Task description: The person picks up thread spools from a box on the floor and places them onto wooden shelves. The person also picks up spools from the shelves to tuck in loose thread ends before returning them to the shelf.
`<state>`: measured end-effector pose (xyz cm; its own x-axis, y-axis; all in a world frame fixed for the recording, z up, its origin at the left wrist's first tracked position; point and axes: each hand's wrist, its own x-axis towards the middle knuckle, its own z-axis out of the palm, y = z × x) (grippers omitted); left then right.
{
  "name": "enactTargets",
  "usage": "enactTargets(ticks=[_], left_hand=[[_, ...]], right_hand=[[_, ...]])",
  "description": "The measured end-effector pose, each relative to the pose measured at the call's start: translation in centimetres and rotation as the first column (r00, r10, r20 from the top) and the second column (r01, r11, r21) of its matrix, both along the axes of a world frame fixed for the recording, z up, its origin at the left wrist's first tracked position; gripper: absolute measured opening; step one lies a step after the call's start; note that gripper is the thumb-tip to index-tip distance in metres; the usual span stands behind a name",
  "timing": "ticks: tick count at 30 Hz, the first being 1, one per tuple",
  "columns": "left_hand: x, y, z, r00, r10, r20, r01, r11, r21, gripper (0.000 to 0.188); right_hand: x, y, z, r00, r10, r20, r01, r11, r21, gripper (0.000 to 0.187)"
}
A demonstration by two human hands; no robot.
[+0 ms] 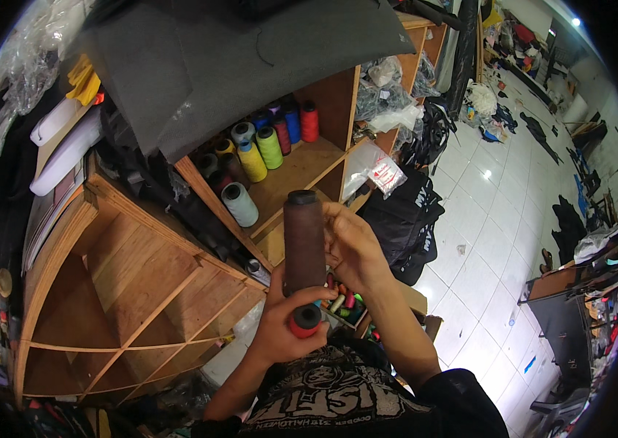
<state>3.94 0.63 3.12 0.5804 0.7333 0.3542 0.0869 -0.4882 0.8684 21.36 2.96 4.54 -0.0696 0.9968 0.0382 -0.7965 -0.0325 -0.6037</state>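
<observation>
A tall dark brown thread cone (304, 244) stands nearly upright in front of me. My left hand (283, 321) is closed, its fingers around the cone's lower end, and it also grips a red thread cone (304, 321) with a black top in the palm. At the brown cone's right side, my right hand (356, 248) has its fingers curled against it; some fingertips are hidden behind it. Beyond my hands, a wooden shelf compartment (316, 157) holds thread cones, among them a yellow one (252, 160), a lime one (269, 147), a red one (309, 121) and a pale grey one (239, 204).
Below my right wrist sits a box with several small coloured spools (345, 299). Dark sheeting (250, 66) covers the shelf top. Wooden cubbyholes (133, 306) stand at left. Black bags (404, 219) and plastic-wrapped bundles (385, 95) lie at right, beside white floor tiles (484, 233).
</observation>
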Motion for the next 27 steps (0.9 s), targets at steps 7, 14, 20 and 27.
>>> enactTargets(ticks=[7,14,20,27], left_hand=[[-0.4,0.8,-0.7,0.998,-0.063,-0.012,0.063,0.996,-0.061,0.045],[-1.4,1.4,-3.1,0.954,-0.198,0.225,0.282,0.849,-0.447,0.042],[-2.1,2.6,-6.5,0.829,-0.192,0.526,0.473,0.743,-0.474,0.059],[-3.8,2.2,-8.0,0.752,0.260,0.605,0.269,0.717,-0.643,0.066]], right_hand=[[1.3,0.7,-1.4,0.950,0.050,0.308,-0.057,0.998,0.013,0.053],[2.3,1.3,-5.1,0.966,0.143,0.217,-0.149,0.989,0.010,0.053],[3.1,2.9,-5.3,0.819,0.164,0.550,-0.194,0.981,-0.004,0.051],[1.3,13.0,-6.6,0.187,-0.434,0.881,0.195,0.896,0.399,0.049]])
